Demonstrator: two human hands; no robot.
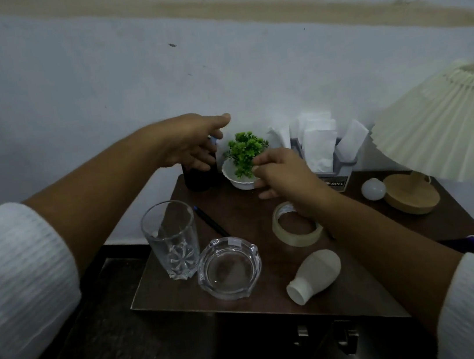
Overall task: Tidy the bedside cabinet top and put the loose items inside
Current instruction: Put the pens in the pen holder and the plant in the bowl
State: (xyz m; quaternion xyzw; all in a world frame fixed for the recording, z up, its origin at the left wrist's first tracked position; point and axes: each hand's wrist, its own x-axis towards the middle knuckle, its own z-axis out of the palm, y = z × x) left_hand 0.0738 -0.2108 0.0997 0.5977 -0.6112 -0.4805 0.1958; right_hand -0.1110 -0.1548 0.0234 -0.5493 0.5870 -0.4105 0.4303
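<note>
While my left hand (194,145) hovers slack-fingered over the dark bottle (199,178) left of the potted plant (245,150), my right hand (284,175) curls against its scalloped white pot; whether that grip has closed I cannot tell. Nearer me than the plant, a cut-glass tumbler (171,240), glass ashtray (230,268), tape roll (299,241) and dusty bulb (316,274) crowd the dark wooden cabinet top (273,253), with the bulb near its front edge.

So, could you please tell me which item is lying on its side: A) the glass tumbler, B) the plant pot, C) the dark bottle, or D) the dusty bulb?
D: the dusty bulb lies flat on the cabinet top, its neck pointing toward the front edge.
</note>
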